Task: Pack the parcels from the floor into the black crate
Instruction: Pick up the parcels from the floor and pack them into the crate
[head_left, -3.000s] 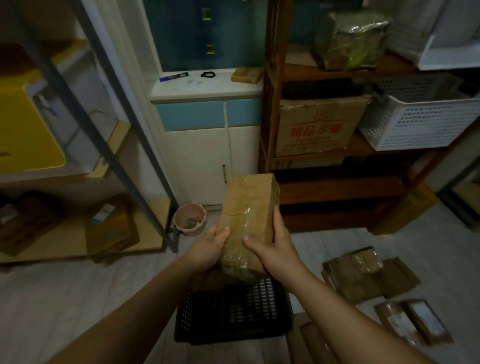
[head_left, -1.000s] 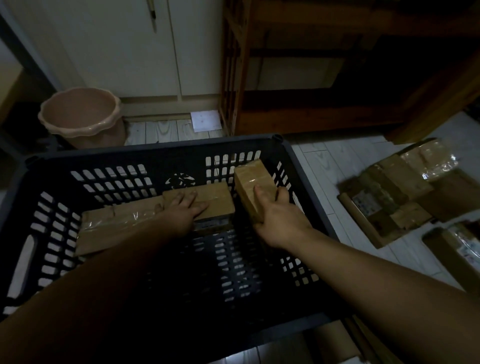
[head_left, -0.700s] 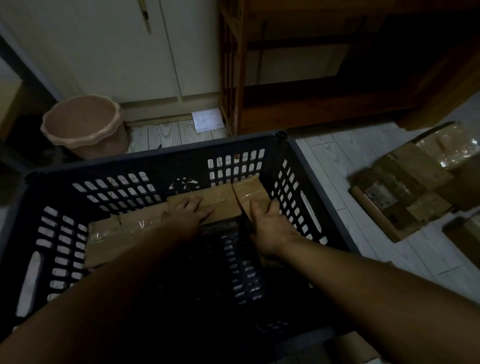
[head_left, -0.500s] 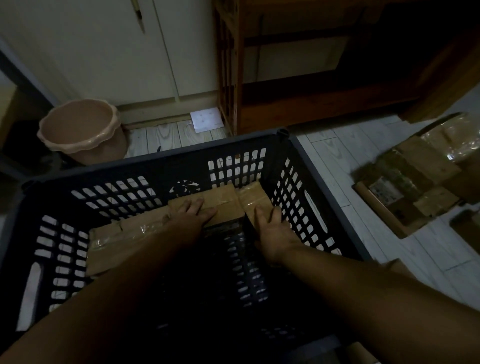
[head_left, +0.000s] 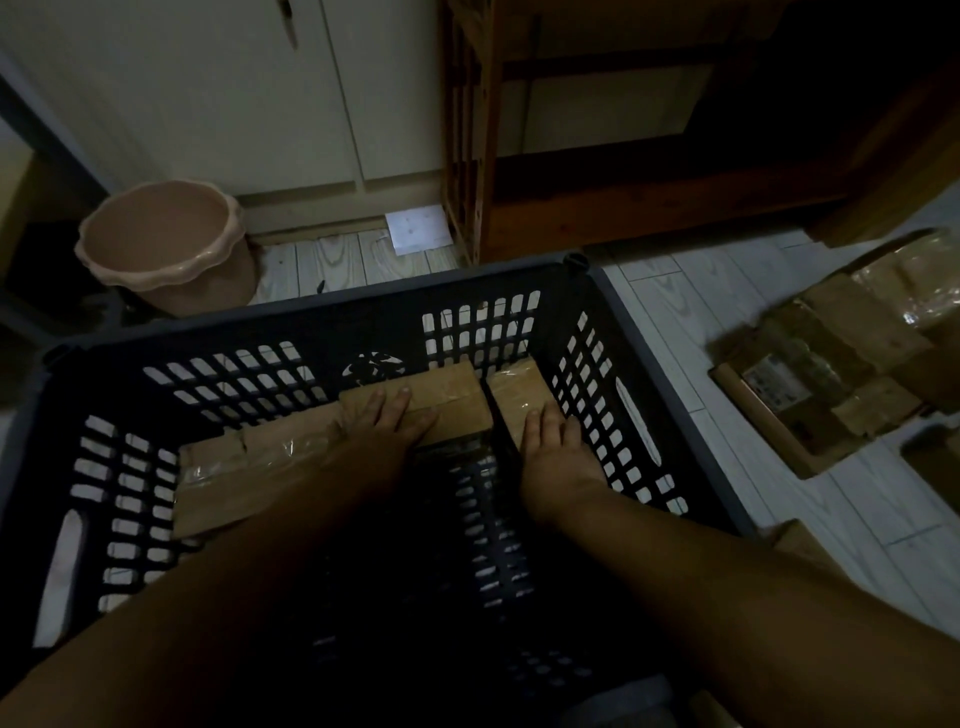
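Pink scalloped plastic pot (head_left: 166, 244) on the floor, black slotted plastic crate (head_left: 332, 325), taped brown cardboard parcel (head_left: 234, 473) inside at left, left hand (head_left: 384, 421) flat, fingers straight, on the middle brown parcel (head_left: 447, 395), right hand (head_left: 556, 441) flat on the narrow brown parcel (head_left: 519, 389) beside the right wall, heap of brown parcels (head_left: 810, 384) on the floor outside.

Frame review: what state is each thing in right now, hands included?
black crate, upright, partly filled
long parcel, flat, crate's left side
middle parcel, by far wall, under flat left hand
right parcel, far right corner, right hand resting on top
floor parcels, heaped right of crate, unpacked
pink pot, upright
cabinet doors, closed
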